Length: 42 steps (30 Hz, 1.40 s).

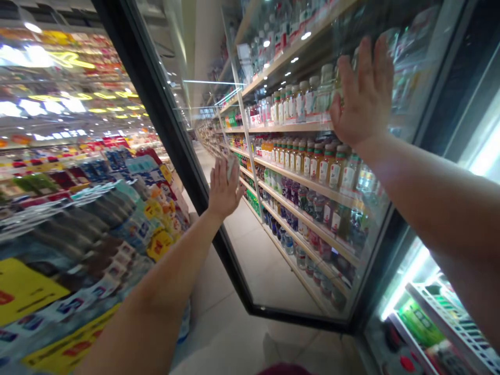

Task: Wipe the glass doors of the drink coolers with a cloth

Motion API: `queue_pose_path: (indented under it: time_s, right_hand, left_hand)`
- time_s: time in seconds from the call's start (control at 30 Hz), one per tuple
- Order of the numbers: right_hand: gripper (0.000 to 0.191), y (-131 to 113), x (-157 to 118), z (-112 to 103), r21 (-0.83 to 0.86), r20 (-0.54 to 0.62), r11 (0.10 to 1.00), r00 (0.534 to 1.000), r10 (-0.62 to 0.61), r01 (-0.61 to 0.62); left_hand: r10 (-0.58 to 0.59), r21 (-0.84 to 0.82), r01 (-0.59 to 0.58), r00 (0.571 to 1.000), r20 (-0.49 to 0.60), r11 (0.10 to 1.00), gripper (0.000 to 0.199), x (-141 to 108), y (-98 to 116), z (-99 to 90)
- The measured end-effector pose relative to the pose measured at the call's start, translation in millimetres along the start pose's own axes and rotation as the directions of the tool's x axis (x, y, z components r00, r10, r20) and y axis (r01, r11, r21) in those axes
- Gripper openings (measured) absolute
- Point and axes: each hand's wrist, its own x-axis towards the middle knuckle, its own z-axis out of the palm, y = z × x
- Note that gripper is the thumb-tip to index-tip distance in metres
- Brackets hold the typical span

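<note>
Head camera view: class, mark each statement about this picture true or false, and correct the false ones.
1. The right hand lies open against the glass door. True.
2. The left hand grips a bottle by its neck. False: it is raised with the fingers up, a small pale item at the fingertips, and no bottle.
3. Bottled drinks stand on shelves seen through the glass. True.
4. The door is shut flush against the cooler. False: it stands swung open, showing a white wire rack inside.
5. Yellow signs show on the packaged goods to the left. True.
</note>
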Motion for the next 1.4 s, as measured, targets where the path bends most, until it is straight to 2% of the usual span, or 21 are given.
queue_pose_path:
  time_s: [0.07,0.1,0.17,0.27,0.33,0.43,0.5,0.6,0.67,0.73,0.8,0.87,0.93,0.97,1.03,1.1,1.13,1.2,1.3,1.4]
  right_hand:
    - [0.071,0.9,0.6,2.1,0.019,-0.011,1.000,1.000,-0.009,0.009]
    - [0.071,1.2,0.7,3.0,0.024,-0.012,1.000,1.000,-0.007,0.008]
    - [0.070,1.4,0.3,3.9,0.038,-0.010,0.999,1.000,0.009,-0.009]
    - [0.066,0.7,-1.0,2.9,0.059,-0.016,0.998,1.000,0.016,-0.015]
    - [0.066,-0.3,-1.9,0.9,0.044,-0.020,0.999,1.000,0.015,-0.014]
    - [0.064,-2.0,-2.2,-2.1,0.030,-0.031,0.999,0.999,-0.015,0.016]
    - [0.064,-3.1,-1.8,-3.1,0.031,-0.029,0.999,0.999,-0.023,0.024]
    - [0.064,-4.5,-1.4,-3.2,0.027,-0.021,1.000,1.000,-0.006,0.006]
    - [0.063,-4.9,-1.4,-3.0,0.017,-0.027,1.000,1.000,-0.004,0.005]
    - [0.062,-4.7,-1.5,-2.9,0.012,-0.039,1.000,0.999,-0.019,0.020]
    - [0.063,-4.0,-1.4,-2.5,0.010,-0.039,1.000,0.999,-0.024,0.024]
    - [0.064,-3.2,-1.1,-1.7,0.021,-0.038,1.000,0.999,-0.021,0.022]
    - [0.064,-2.7,-0.8,-0.4,0.037,-0.042,0.999,0.999,-0.019,0.020]
    - [0.062,-2.6,-0.6,0.2,0.044,-0.047,0.999,0.999,-0.024,0.026]
    - [0.063,-2.7,-0.1,1.3,0.034,-0.046,0.999,0.999,-0.029,0.031]
    - [0.067,-2.8,0.2,1.7,0.004,-0.029,1.000,0.999,-0.018,0.019]
    - [0.068,-2.7,0.1,1.6,-0.005,-0.026,1.000,1.000,-0.017,0.017]
    - [0.066,-2.5,-0.7,1.0,-0.003,-0.032,1.000,0.999,-0.020,0.020]
    - [0.062,-1.8,-1.5,0.5,0.003,-0.045,0.999,0.998,-0.039,0.039]
    - [0.068,-0.9,0.1,2.3,-0.023,-0.039,0.999,0.999,-0.035,0.034]
  left_hand:
    - [0.004,-0.013,-0.004,0.999,0.038,1.000,0.084,-28.2,-0.4,10.4]
    - [0.001,-0.013,0.000,0.999,0.044,1.000,0.083,-32.9,-4.5,11.7]
    - [-0.042,-0.003,0.042,0.999,0.001,0.999,0.084,-23.1,-18.4,6.5]
    - [-0.151,0.009,0.153,0.981,-0.121,0.988,0.089,9.3,-34.2,-7.5]
    - [-0.193,0.020,0.197,0.971,-0.141,0.980,0.092,16.7,-30.4,-9.2]
    - [-0.214,0.042,0.217,0.974,-0.076,0.975,0.104,2.6,-12.0,-0.3]
    - [-0.215,0.042,0.216,0.976,-0.039,0.975,0.109,-1.1,-7.9,3.0]
    - [-0.217,0.022,0.219,0.973,-0.082,0.975,0.103,30.1,-25.2,-5.0]
    - [-0.250,-0.003,0.253,0.952,-0.175,0.967,0.101,62.5,-39.2,-12.1]
    - [-0.254,-0.015,0.258,0.936,-0.243,0.966,0.101,81.4,-40.0,-11.6]
    - [-0.167,0.012,0.175,0.956,-0.240,0.984,0.099,76.1,-24.0,-2.0]
    - [0.044,0.037,-0.040,0.994,-0.099,0.999,0.101,55.5,-1.0,10.3]
    - [0.225,0.013,-0.227,0.972,0.071,0.974,0.090,41.6,13.8,16.2]
    - [0.256,0.013,-0.258,0.962,0.098,0.966,0.086,43.2,15.5,14.8]
    - [0.222,0.031,-0.223,0.974,0.048,0.974,0.086,65.1,9.3,4.4]
    - [0.083,0.045,-0.078,0.991,-0.106,0.996,0.096,99.2,0.5,-8.6]
    - [0.022,0.041,-0.015,0.984,-0.175,0.999,0.099,113.5,-0.6,-12.5]
    - [0.003,0.025,0.002,0.978,-0.210,1.000,0.100,125.7,8.3,-10.7]
    - [0.158,0.006,-0.158,0.978,-0.134,0.987,0.099,105.5,41.3,9.6]
    - [0.316,-0.022,-0.316,0.949,-0.015,0.948,0.091,90.2,63.4,21.7]
